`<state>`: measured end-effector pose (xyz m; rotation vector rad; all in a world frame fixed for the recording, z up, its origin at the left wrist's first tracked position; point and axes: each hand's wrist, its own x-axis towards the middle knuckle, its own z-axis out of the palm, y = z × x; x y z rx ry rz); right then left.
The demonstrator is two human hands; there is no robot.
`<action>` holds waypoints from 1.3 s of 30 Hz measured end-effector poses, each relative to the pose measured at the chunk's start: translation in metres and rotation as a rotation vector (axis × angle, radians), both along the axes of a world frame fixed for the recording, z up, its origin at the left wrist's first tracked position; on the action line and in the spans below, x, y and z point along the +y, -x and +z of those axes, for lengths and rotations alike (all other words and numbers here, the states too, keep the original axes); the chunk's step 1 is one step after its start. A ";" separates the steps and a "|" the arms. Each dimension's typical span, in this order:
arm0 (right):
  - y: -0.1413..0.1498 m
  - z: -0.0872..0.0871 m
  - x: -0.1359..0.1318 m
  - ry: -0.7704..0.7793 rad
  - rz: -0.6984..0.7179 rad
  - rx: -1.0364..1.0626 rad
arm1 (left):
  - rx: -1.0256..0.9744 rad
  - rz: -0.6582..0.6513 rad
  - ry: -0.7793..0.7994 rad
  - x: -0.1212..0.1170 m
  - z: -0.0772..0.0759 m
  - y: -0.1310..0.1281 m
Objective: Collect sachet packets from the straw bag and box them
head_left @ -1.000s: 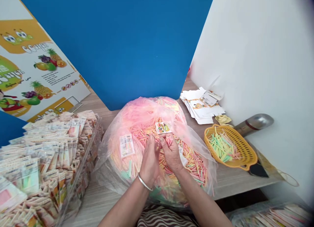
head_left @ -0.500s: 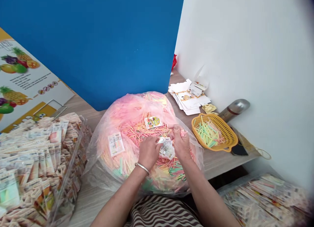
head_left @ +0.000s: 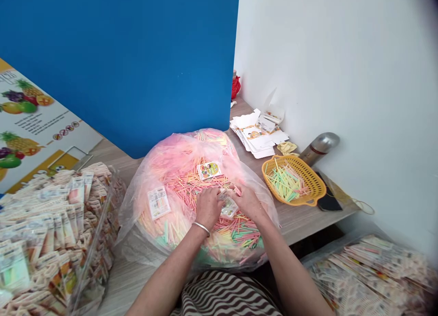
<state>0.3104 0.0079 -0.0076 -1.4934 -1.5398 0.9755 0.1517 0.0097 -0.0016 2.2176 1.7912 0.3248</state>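
A small printed packet (head_left: 230, 209) is held between my hands, over a big clear plastic bag (head_left: 133, 215) full of thin coloured sticks (head_left: 186, 186). My left hand (head_left: 208, 207), with a silver bangle at the wrist, pinches the packet's left edge. My right hand (head_left: 247, 201) is at the packet's upper right, fingers bent together around something pinkish that is mostly hidden. Another packet (head_left: 159, 203) lies on the bag's left side, and a colourful one (head_left: 209, 170) rests on the sticks behind my hands.
A heap of filled packets (head_left: 44, 225) stands at left beside a fruit-printed carton (head_left: 30, 120). Right of the bag are a yellow basket (head_left: 313, 181) of sticks, a metal flask (head_left: 321, 147) and flattened white boxes (head_left: 255, 136). More packets (head_left: 372, 279) lie lower right.
My right hand has turned and come down from a raised position to the packet's top edge. My left hand still holds the packet. The whole view has shifted slightly.
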 end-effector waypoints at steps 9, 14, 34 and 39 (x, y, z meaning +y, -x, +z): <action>0.000 -0.005 -0.002 0.079 0.001 0.301 | -0.992 0.103 0.356 -0.001 0.005 -0.002; 0.004 0.006 -0.014 0.099 -0.012 0.338 | -0.954 0.133 0.416 -0.010 0.011 0.005; 0.044 0.042 -0.008 0.118 0.022 0.563 | -0.993 0.057 0.383 -0.021 0.031 0.017; 0.036 0.044 -0.004 0.030 0.139 0.277 | -1.091 -0.027 0.382 -0.023 0.028 0.015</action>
